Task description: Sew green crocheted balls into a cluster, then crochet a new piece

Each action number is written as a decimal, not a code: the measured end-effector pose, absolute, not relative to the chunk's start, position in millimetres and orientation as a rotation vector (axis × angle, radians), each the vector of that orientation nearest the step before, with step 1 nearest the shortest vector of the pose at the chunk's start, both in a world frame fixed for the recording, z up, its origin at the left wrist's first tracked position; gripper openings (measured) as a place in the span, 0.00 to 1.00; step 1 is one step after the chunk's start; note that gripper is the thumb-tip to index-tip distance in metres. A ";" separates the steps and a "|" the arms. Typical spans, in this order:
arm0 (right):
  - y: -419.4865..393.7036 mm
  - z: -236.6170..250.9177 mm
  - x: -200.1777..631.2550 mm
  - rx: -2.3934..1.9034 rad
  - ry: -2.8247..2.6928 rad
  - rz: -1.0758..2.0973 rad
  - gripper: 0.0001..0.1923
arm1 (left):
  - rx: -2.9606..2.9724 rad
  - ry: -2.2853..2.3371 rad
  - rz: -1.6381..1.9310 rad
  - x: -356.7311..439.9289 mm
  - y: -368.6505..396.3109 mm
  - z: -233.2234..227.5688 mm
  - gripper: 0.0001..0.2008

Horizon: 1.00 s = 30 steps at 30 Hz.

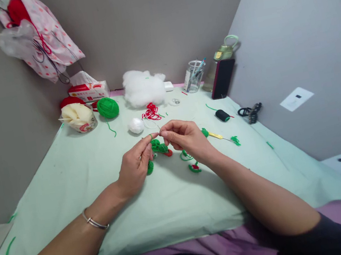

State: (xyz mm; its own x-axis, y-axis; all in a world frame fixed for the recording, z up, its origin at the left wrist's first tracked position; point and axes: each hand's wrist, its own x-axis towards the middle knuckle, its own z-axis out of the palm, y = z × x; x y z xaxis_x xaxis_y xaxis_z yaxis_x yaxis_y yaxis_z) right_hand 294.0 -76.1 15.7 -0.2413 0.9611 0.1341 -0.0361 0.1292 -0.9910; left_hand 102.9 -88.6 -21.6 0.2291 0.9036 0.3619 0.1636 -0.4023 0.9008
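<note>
green crochet piece (160,147) with a red tip sits at the centre of the pale green cloth (67,180), held up just off it between both hands. left hand (135,168) pinches its left end, forefinger and thumb closed together on the yarn, a small green bit tucked under the palm. right hand (185,139) meets it from 3 o'clock, fingertips pressed shut on what looks like a thin needle or thread; too fine to tell which. small green loops (189,161) lie just below the right wrist. at 12 o'clock lie red thread (152,112) and white stuffing (144,88); at 11 o'clock a green yarn ball (108,107); at 2 o'clock a black spool (222,115).
</note>
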 end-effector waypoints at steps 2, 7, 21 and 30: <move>-78.4 15.7 291.5 -0.980 -1.452 1.295 0.16 | 1.725 0.995 1.236 102.7 -88.5 -21.9 0.16; -81.9 13.8 285.8 -0.973 -1.544 1.329 0.17 | 1.726 0.951 1.217 103.5 -88.2 -25.0 0.15; -81.9 10.2 284.9 -1.025 -1.581 1.268 0.15 | 1.895 0.978 1.201 103.0 -87.6 -27.7 0.17; -79.1 7.2 285.7 -1.031 -1.605 1.262 0.10 | 2.061 1.008 1.229 104.4 -85.2 -32.0 0.20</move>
